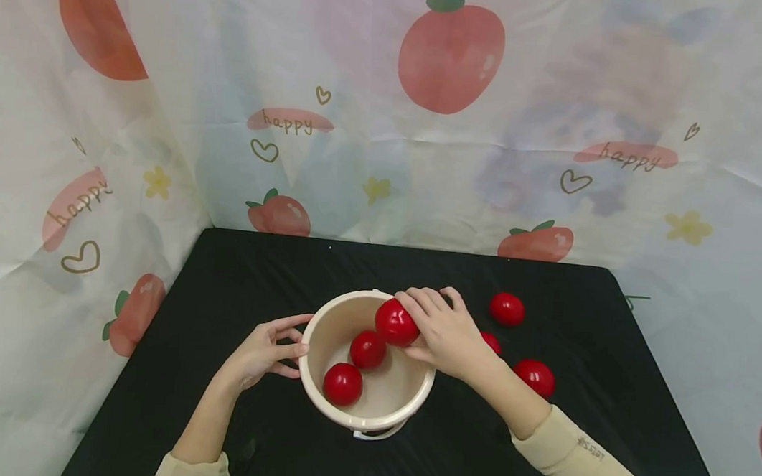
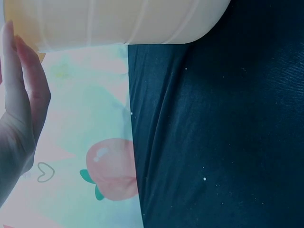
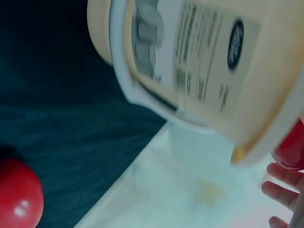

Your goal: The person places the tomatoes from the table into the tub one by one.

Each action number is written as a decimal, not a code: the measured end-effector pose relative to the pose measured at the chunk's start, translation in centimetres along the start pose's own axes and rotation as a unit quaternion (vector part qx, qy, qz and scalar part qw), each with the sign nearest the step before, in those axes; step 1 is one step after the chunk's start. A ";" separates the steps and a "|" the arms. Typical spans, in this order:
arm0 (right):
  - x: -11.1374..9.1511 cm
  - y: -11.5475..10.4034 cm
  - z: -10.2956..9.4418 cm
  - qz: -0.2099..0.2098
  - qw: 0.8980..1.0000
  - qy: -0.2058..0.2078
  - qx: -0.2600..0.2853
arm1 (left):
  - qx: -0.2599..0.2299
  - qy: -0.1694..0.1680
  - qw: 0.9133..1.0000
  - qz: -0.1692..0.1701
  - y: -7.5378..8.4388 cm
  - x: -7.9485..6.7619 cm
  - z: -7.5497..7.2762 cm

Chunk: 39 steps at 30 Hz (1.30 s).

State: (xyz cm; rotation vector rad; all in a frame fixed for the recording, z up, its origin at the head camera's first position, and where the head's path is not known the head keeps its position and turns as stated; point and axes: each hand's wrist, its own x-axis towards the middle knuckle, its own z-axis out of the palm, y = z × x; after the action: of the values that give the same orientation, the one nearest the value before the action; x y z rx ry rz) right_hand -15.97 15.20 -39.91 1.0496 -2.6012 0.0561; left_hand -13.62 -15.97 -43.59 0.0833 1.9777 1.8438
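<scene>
A cream bucket [image 1: 314,380] stands on the black table with two glossy red balls, one nearer [image 1: 343,384] and one farther [image 1: 368,349], lying inside. Over its right rim, my right hand [image 1: 443,335] grips another red ball [image 1: 396,322]; the right wrist view shows this ball [image 3: 290,148] beside the fingers at the bucket's mouth. My left hand [image 1: 265,350] touches the outer left side of the bucket near the rim. Straight fingers of the left hand [image 2: 23,90] lie along the bucket wall [image 2: 114,21] in the left wrist view.
Right of the bucket, on the black table [image 1: 256,274], lie three more red balls: one at the back [image 1: 506,309], one in front [image 1: 534,377], and one [image 1: 490,341] partly behind the right wrist. The bucket's handle [image 1: 380,433] hangs at the front. A printed cloth [image 1: 364,64] surrounds the table.
</scene>
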 end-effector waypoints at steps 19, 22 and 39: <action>1.6 -3.8 2.8 -0.123 0.982 -0.130 -0.053 | -0.003 0.002 1.000 -0.004 -0.1 0.0 0.0; 1.7 -4.0 3.2 -0.136 0.975 -0.151 -0.086 | -0.003 0.002 1.000 -0.004 -0.1 0.0 0.0; 1.5 -5.1 3.9 -0.163 0.942 -0.221 -0.192 | -0.003 0.004 1.000 -0.005 -0.1 0.0 0.1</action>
State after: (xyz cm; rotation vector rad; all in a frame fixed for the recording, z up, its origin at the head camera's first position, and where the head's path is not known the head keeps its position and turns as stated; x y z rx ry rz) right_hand -14.61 9.85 -43.58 1.4452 -2.5963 -0.8205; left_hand -13.55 -15.87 -43.66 0.0649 1.9743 1.8468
